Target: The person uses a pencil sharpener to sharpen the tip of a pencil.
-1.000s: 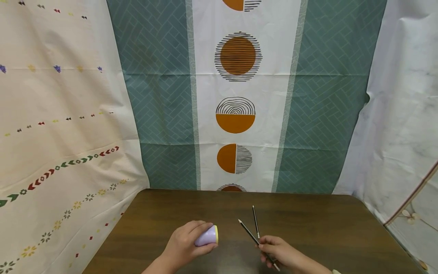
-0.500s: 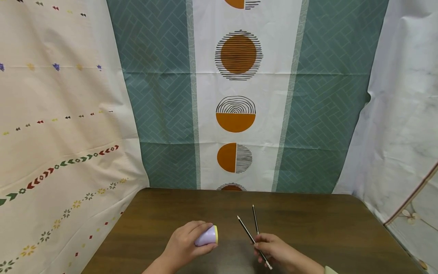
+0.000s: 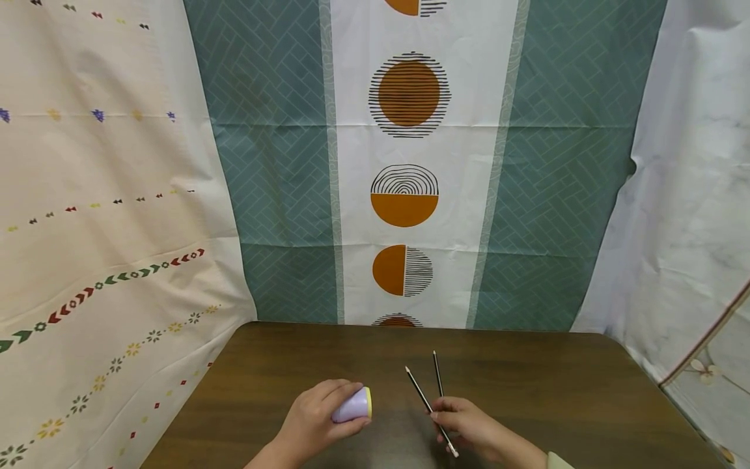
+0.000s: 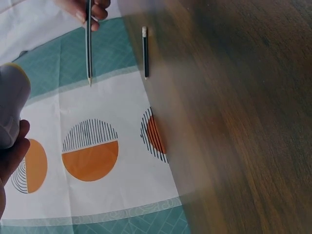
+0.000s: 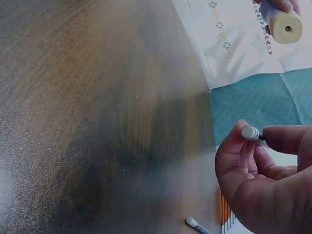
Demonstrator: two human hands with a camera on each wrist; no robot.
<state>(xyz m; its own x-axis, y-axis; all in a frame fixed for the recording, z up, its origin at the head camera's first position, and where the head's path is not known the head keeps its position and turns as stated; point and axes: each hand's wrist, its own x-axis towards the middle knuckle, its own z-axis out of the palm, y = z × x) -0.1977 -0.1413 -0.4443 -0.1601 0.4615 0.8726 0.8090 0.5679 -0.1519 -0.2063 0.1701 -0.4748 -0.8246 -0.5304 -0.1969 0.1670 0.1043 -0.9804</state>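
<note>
My left hand (image 3: 313, 417) grips a purple pencil sharpener (image 3: 351, 405) lying sideways, its yellow end facing right. A small round hole shows in that yellow end (image 5: 286, 28) in the right wrist view. Between thumb and fingers my right hand (image 3: 469, 425) pinches a black-and-white striped pencil (image 3: 419, 391) near its rear. Its sharpened tip points up and left, away from the body, apart from the sharpener. The white eraser end (image 5: 250, 132) sticks out behind the fingers. Just beyond the right hand, a second dark pencil (image 3: 438, 374) lies on the table, tip toward the back.
The dark brown wooden table (image 3: 527, 371) runs back to a green and white patterned cloth (image 3: 404, 150). More cloth hangs at the left (image 3: 117, 260) and right (image 3: 674, 228) sides of the table.
My right hand has moved slightly left and away from the body with the pencil, bringing it a little nearer the sharpener. The left hand stays almost where it was.
</note>
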